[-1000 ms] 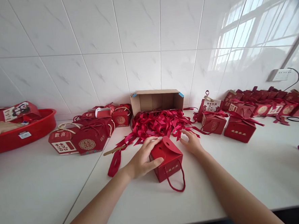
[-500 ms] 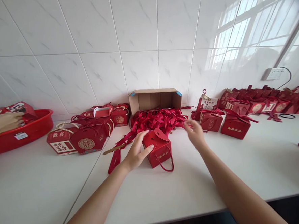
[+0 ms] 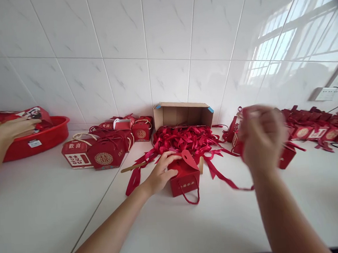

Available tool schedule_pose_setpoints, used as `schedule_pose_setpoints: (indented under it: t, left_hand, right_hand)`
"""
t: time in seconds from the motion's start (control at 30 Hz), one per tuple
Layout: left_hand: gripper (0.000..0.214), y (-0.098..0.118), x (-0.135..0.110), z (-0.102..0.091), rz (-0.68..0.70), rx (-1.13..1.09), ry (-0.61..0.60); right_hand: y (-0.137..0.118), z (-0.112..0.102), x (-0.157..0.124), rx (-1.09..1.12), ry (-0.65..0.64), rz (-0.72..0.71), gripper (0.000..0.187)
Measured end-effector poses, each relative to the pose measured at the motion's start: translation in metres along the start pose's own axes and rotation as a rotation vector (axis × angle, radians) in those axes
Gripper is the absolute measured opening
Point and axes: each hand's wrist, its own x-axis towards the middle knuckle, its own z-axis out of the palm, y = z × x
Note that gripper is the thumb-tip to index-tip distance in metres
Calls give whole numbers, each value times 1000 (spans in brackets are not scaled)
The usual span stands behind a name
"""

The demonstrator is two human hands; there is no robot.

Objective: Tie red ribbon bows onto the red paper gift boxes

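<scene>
A small red gift box (image 3: 185, 182) stands on the white table, its heart-shaped flap (image 3: 189, 159) raised and its cord handle hanging down in front. The fingers of my left hand (image 3: 162, 173) lie across its top, with the thumb on the near left edge, holding it. Up to the right of the box, my right hand (image 3: 264, 141) is smeared by motion. Its fingers are closed on a red ribbon (image 3: 245, 116), blurred at the fingertips. Behind the box, a heap of red ribbons (image 3: 183, 137) spills from an open cardboard box (image 3: 172, 104).
Several decorated gift boxes (image 3: 109, 151) stand on the left, and more red boxes (image 3: 302, 131) line the right. At far left, another person's hand (image 3: 14, 128) is over a red basin (image 3: 47, 136). A tiled wall (image 3: 166, 35) closes off the back.
My right hand has lifted from the ribbon heap, up and to the right, with a red ribbon. Ribbon strands now trail rightward over the table. My left hand stays on the gift box.
</scene>
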Motion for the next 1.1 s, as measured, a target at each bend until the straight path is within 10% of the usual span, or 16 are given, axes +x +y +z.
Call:
schedule_pose_setpoints:
  t: [0.13,0.27,1.1]
  left_hand:
    - [48,2,-1,1,-33,-80,15]
    - [57,4,-3,2,-35,-69,24]
    - [51,9,-7,7,22,37,38]
  right_hand:
    - [51,24,-66,-17,-576,589,19]
    - [78,23,-105,145,-609,875,22]
    - [56,10,-104,-75,-848,519,9]
